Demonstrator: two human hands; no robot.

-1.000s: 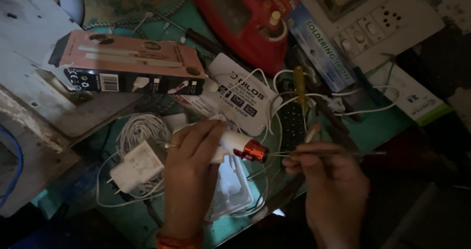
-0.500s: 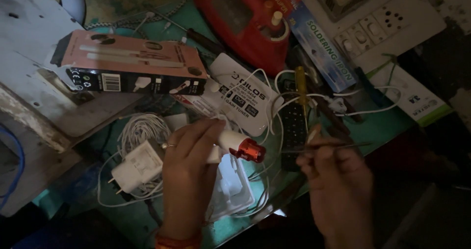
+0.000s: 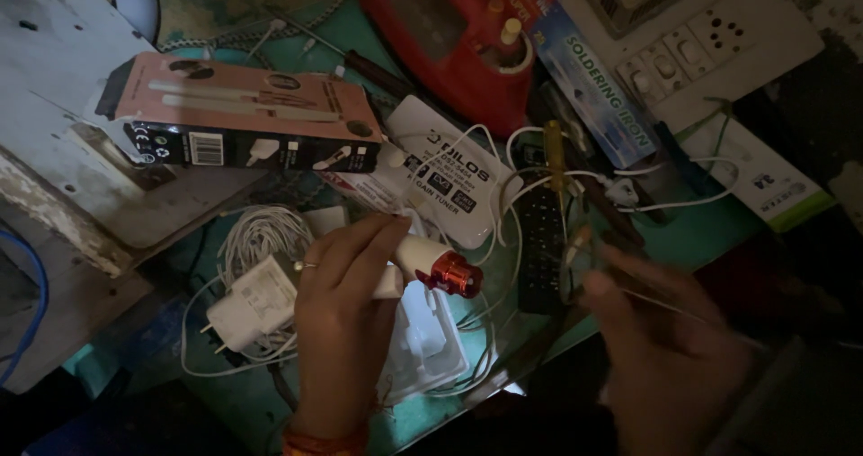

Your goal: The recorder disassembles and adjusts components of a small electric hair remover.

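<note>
My left hand [image 3: 342, 303] grips a small white device with a shiny red metal head [image 3: 440, 270], held level over the cluttered bench with the red end pointing right. My right hand [image 3: 661, 344] is blurred, a short way to the right of that red end. It pinches a thin rod-like tool [image 3: 692, 317] whose length runs off to the right; the tool's kind cannot be made out. A ring shows on one finger of the left hand, and a red bangle sits at that wrist.
A white charger with coiled cable [image 3: 247, 303] lies left of my left hand. Behind are a pink-and-black box [image 3: 243, 123], a white boxed unit [image 3: 449, 182], a black remote [image 3: 542, 249], a yellow-handled screwdriver [image 3: 555, 155], a red appliance [image 3: 449, 33], a blue soldering iron box [image 3: 584, 78] and a white switchboard [image 3: 692, 47].
My right hand has shifted with its thin tool, now blurred and a little lower right. The left hand and the white device have stayed nearly still.
</note>
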